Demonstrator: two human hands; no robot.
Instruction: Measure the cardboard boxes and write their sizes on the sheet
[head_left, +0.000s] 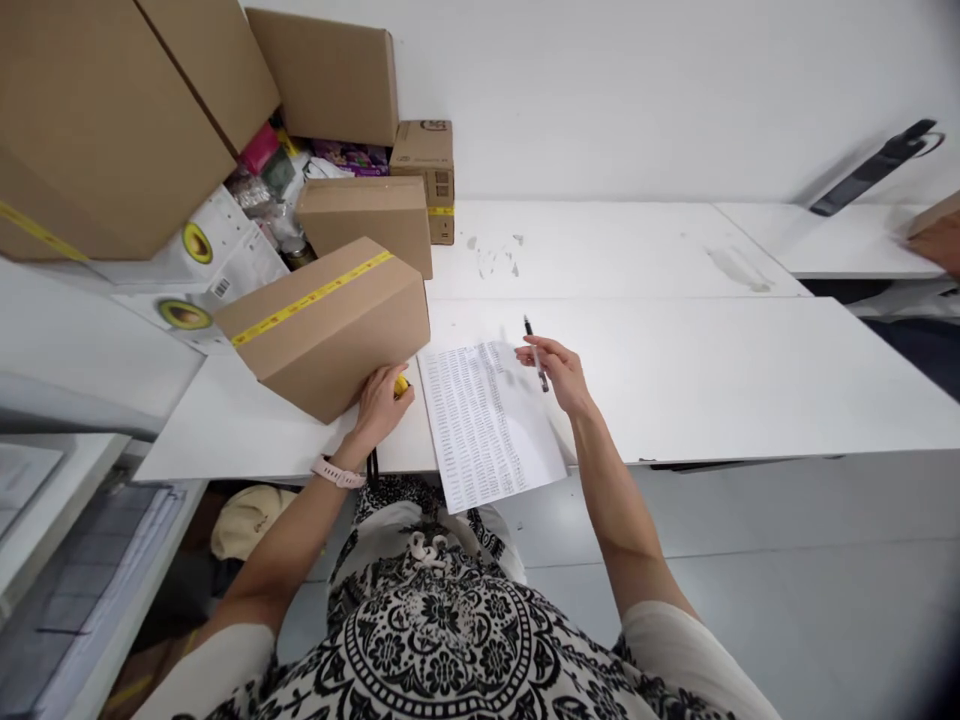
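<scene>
My left hand point(381, 408) is curled round a small yellow-and-black tape measure point(401, 385), partly hidden by my fingers, with a black strap point(373, 468) hanging below the wrist. It rests on the table against the near side of a taped cardboard box point(341, 335). Between my right thumb and fingers is a pen point(538, 368); that hand point(561, 372) hovers at the right edge of a printed sheet point(480, 430). Rows of text cover much of the sheet, which overhangs the table's front edge.
More cardboard boxes point(364, 215) and packaged goods crowd the left and back of the white table point(675, 380). A dark bottle point(870, 168) lies tilted at the far right. Part of another person's hand point(937, 242) shows at the right edge. Shelving point(112, 590) stands at lower left.
</scene>
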